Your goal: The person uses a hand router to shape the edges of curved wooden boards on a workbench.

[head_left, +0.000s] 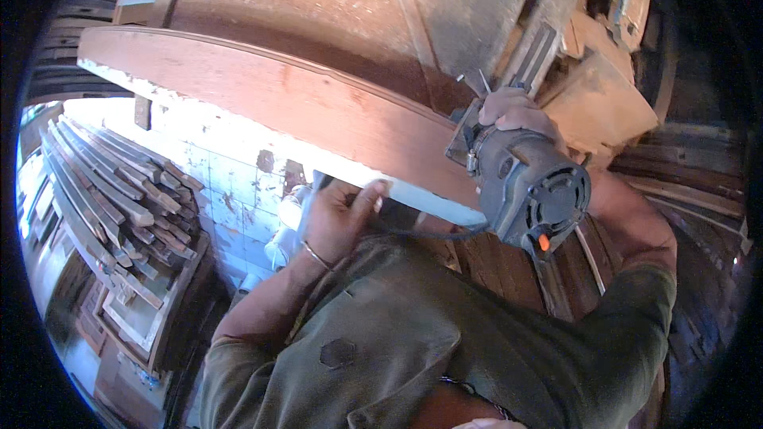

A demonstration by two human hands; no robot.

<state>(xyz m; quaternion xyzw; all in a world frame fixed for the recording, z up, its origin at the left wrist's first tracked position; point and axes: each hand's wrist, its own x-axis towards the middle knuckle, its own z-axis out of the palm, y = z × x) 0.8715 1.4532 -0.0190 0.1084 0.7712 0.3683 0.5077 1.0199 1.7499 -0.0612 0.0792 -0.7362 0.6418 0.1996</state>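
Grey router (531,187): my right hand (515,111) grips it against the curved board's edge.
Reddish curved board (302,103): my left hand (338,218) curls closed under its lower edge, bracing it.
Risk: cord (433,232) hangs near my left hand; a snag could jerk the cutter.
Around: stacked slats (111,191) at left.

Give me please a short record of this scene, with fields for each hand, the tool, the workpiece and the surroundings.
Left hand: left hand grips the lower edge of the reddish wooden board
Right hand: right hand holds the grey power tool at its top
Tool: motor housing with vents and an orange switch, pressed against the board's edge
Cable: dark cord runs from the tool toward the left hand
Surroundings: stack of wooden strips at left, tiled floor below
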